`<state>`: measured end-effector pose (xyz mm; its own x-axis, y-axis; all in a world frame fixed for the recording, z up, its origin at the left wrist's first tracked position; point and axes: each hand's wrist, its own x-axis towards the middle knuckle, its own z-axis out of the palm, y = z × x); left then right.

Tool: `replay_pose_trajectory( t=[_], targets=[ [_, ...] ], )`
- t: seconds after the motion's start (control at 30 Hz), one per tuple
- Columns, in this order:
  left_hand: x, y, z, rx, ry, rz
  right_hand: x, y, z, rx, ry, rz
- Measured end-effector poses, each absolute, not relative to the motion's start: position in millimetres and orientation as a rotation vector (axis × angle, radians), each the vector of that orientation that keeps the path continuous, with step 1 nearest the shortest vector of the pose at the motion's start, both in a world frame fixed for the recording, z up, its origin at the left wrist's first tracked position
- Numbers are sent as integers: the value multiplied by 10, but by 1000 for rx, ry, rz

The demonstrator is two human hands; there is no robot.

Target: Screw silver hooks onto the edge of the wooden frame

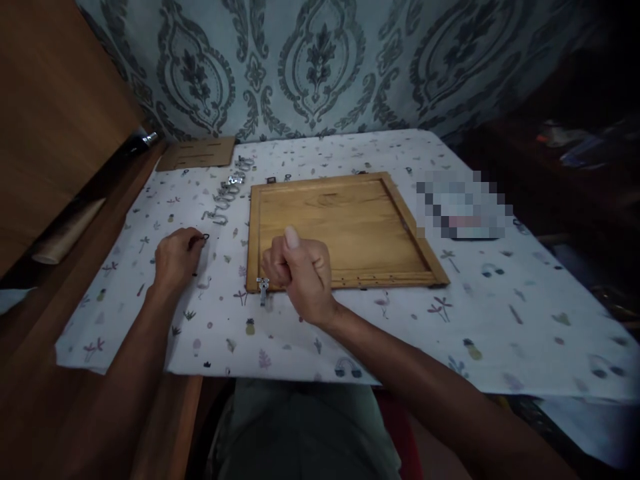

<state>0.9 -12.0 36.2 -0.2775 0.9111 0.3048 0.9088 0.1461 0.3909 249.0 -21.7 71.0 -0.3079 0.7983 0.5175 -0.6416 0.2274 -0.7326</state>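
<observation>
A square wooden board (pixel 350 220) with a raised rim lies flat on the patterned cloth. My right hand (pixel 300 270) is closed in a fist at the board's near left corner, thumb up, right above a small metal hook (pixel 263 288) that sticks out at the board's edge. What the fist holds is hidden. My left hand (pixel 176 257) rests on the cloth to the left of the board, fingers pinched on a small dark screw (pixel 204 237). A row of several silver hooks (pixel 227 197) lies beyond it.
The table cloth (pixel 500 320) covers the table up to the patterned wall. A small wooden plate (pixel 197 153) lies at the back left. A blurred-out object (pixel 463 203) sits right of the board. Wooden furniture (pixel 50 120) stands at the left.
</observation>
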Motion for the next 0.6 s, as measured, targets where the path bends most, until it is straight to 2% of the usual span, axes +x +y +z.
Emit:
replay_pose_trajectory(
  t=[0.17, 0.27, 0.37, 0.6],
  targets=[
    [108, -210, 437, 1761, 2204, 939, 2481, -224, 712, -227, -1223, 1462],
    [327, -344, 508, 1582, 1832, 1054, 2477, -228, 713, -222, -1205, 1482],
    [601, -525, 577, 1539, 1533, 992, 2485, -238, 735, -203, -1196, 1483],
    [866, -732, 489, 1668, 1366, 1029, 2527, -258, 833, -212, -1213, 1472]
  ],
)
